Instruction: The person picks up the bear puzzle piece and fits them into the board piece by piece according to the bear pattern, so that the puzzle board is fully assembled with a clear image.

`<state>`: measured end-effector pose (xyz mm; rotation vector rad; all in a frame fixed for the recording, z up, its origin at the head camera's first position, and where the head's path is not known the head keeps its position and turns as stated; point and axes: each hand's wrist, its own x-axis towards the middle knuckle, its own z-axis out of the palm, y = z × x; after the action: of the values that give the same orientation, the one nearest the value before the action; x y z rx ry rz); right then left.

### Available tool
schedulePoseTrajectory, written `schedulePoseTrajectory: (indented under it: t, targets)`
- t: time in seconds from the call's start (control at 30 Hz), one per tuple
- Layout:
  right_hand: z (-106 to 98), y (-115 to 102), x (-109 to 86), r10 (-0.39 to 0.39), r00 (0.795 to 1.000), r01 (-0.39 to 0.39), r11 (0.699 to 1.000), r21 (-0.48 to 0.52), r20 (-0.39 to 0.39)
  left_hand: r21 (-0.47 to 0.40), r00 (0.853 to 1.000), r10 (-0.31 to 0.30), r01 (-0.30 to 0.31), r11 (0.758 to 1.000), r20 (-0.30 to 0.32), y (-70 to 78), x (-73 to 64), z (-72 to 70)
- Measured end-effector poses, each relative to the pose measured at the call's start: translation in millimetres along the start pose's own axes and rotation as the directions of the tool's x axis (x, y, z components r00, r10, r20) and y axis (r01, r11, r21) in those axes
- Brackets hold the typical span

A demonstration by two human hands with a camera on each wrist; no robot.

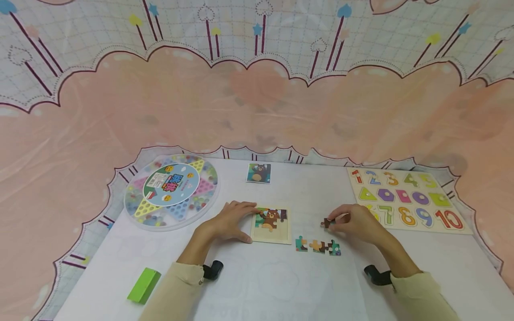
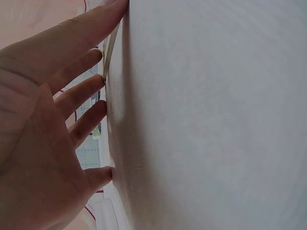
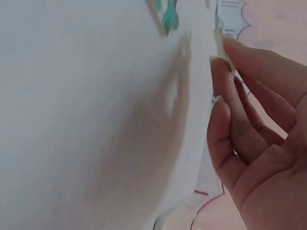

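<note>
A wooden puzzle board (image 1: 277, 235) lies in the middle of the table, part of a brown bear picture filling its upper half. My left hand (image 1: 230, 220) spreads its fingers along the board's left side, with the thumb near the lower corner and fingertips at the upper one. In the left wrist view those fingers (image 2: 85, 93) look fairly straight. My right hand (image 1: 357, 222) pinches a dark brown puzzle piece (image 1: 327, 223) between thumb and fingers, right of the board. In the right wrist view the piece (image 3: 220, 44) shows edge-on. Several loose pieces (image 1: 319, 246) lie just below, between board and right hand.
A small bear picture card (image 1: 259, 173) lies behind the board. A round marble game board (image 1: 136, 196) stands at the back left, and a number and shape board (image 1: 409, 199) at the right. A green block (image 1: 144, 285) lies at the front left.
</note>
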<state>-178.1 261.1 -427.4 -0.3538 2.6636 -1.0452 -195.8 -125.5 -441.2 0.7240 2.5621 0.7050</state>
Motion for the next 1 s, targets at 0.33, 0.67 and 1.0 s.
schedulePoseTrajectory:
  t: [0.33,0.67,1.0]
  targets:
    - [29,-28,30.8,-0.049,0.999,0.049,0.999,0.012,0.003,-0.014,1.0,-0.002,0.003,1.0,0.002,-1.6,-0.9,1.1]
    - [58,-68,56.1,-0.071,0.997,0.071,0.995,0.071,0.005,-0.024,1.0,-0.012,0.012,1.0,0.006,-2.7,-1.5,2.2]
    - [77,-76,55.9,-0.074,0.997,0.074,0.997,0.002,0.01,-0.014,1.0,-0.014,0.014,1.0,0.003,-1.1,-0.4,-1.1]
